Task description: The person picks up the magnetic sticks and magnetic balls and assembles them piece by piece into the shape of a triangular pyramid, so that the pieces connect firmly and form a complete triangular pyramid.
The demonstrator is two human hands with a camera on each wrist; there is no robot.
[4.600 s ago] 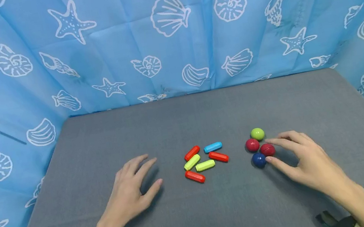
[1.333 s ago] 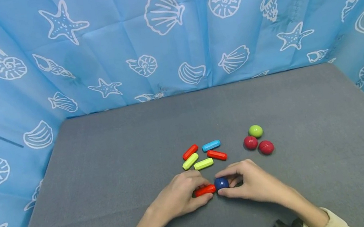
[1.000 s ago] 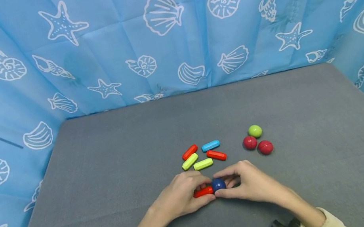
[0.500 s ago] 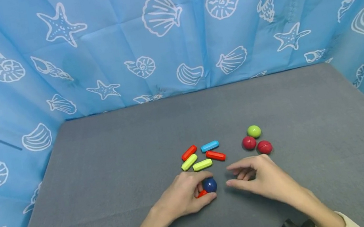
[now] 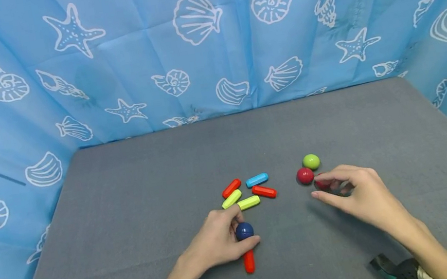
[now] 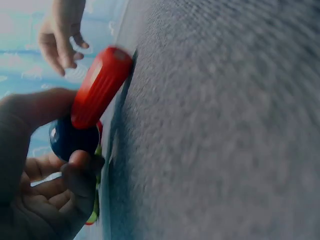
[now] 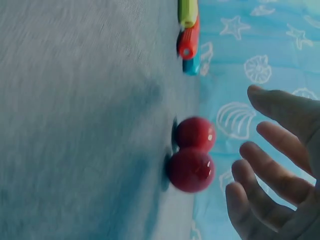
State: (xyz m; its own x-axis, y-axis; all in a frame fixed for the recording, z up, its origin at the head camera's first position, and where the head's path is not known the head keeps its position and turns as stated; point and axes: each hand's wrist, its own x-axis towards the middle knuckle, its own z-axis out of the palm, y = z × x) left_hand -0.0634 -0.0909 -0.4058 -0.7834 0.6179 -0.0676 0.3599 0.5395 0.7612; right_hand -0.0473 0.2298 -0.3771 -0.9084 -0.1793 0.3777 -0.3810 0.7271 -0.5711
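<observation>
My left hand (image 5: pixel 215 239) pinches a dark blue ball (image 5: pixel 244 231) between thumb and fingers. A red rod (image 5: pixel 249 262) joins the ball end-on and points toward me in the head view. The left wrist view shows the rod (image 6: pixel 100 87) sticking out past the thumb, its end close to the grey cloth. My right hand (image 5: pixel 362 190) is over the right-hand group, fingers spread around the nearer red ball (image 5: pixel 321 185), partly covering it. In the right wrist view the fingers (image 7: pixel 270 172) are apart from that red ball (image 7: pixel 190 170), with nothing between them.
Another red ball (image 5: pixel 305 175) and a green ball (image 5: pixel 311 162) lie behind the nearer red one. Mid-table are loose rods: two red, two yellow (image 5: pixel 249 203) and one blue (image 5: pixel 257 180). A blue shell-patterned curtain (image 5: pixel 226 50) borders the grey table (image 5: pixel 157 170).
The blue ball and one red rod left their groups and were joined. My right hand let go of the ball and moved right to the red balls; my left turned the rod toward me.
</observation>
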